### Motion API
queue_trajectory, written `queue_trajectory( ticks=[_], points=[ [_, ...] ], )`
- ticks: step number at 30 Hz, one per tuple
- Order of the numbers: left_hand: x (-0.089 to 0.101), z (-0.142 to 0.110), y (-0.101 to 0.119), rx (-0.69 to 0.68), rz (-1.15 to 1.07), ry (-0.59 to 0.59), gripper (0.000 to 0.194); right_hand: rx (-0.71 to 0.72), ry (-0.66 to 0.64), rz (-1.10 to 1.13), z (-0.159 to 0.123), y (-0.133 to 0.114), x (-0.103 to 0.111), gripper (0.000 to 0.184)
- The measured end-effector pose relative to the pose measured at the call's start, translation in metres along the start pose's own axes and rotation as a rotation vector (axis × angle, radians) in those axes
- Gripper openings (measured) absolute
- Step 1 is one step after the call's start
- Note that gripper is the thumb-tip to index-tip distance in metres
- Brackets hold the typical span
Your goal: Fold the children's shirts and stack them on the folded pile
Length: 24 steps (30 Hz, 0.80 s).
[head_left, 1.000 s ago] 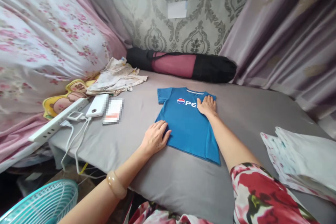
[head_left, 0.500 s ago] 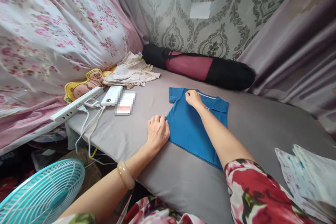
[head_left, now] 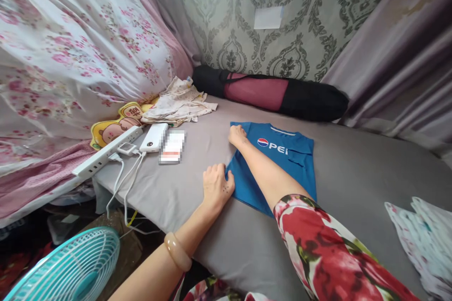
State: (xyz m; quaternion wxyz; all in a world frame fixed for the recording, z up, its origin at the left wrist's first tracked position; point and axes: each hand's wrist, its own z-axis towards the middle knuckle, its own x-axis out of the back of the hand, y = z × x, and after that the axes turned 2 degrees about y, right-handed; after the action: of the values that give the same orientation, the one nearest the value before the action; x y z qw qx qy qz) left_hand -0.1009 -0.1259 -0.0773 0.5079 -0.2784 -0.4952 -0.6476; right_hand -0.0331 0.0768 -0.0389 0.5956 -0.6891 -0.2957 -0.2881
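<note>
A blue T-shirt (head_left: 250,183) lies on the bed, its right sleeve and side folded inward over the chest. A round red, white and blue logo and white letters show on its front, partly covered by the fold. My right hand (head_left: 238,135) is closed on the sleeve at the shirt's upper left, with my forearm across the shirt. At the lower left edge is my left hand (head_left: 217,183), its fingers curled and its thumb over the cloth edge; the fingertips are hidden.
A long black and maroon bag (head_left: 254,91) lies along the wall. Crumpled pale cloths (head_left: 180,103), a power strip (head_left: 106,153), a white power bank (head_left: 154,137) and a blurred-out flat item (head_left: 172,146) sit left. Folded cloths (head_left: 420,240) lie right; a turquoise fan (head_left: 70,268) stands lower left.
My right hand has moved left from the shirt's neckline to its left sleeve, uncovering the logo and letters. My left hand stays at the lower left edge, its thumb now farther from the fingers.
</note>
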Motion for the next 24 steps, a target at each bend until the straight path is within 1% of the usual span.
queue_trajectory(
  ticks=[5,7,8,12,15,17,20,24],
  points=[
    [0.002,0.001,0.001,0.045,-0.064,-0.023,0.016,-0.090,0.033,0.308,0.012,0.022,0.014,0.017],
    [0.003,0.002,0.002,0.059,-0.077,-0.040,0.017,-0.138,0.056,0.454,0.015,0.033,0.023,0.008],
    [0.004,0.002,0.002,0.062,-0.080,-0.048,0.017,-0.159,0.071,0.525,0.015,0.038,0.027,0.007],
    [0.008,0.002,0.003,0.043,-0.088,-0.045,0.010,-0.216,0.105,0.763,0.006,0.059,0.048,0.010],
    [0.010,0.000,0.003,-0.010,-0.122,-0.036,0.007,-0.233,0.107,0.892,-0.006,0.073,0.061,0.009],
    [0.011,-0.001,0.003,-0.089,-0.160,-0.044,0.008,-0.233,0.106,0.954,-0.014,0.081,0.069,0.013],
    [0.012,-0.002,0.002,-0.252,-0.224,-0.049,0.012,-0.214,0.093,1.014,-0.022,0.092,0.079,0.026],
    [0.013,-0.003,0.000,-0.409,-0.308,-0.084,0.015,-0.214,0.118,1.076,-0.025,0.111,0.089,0.041]
  ],
)
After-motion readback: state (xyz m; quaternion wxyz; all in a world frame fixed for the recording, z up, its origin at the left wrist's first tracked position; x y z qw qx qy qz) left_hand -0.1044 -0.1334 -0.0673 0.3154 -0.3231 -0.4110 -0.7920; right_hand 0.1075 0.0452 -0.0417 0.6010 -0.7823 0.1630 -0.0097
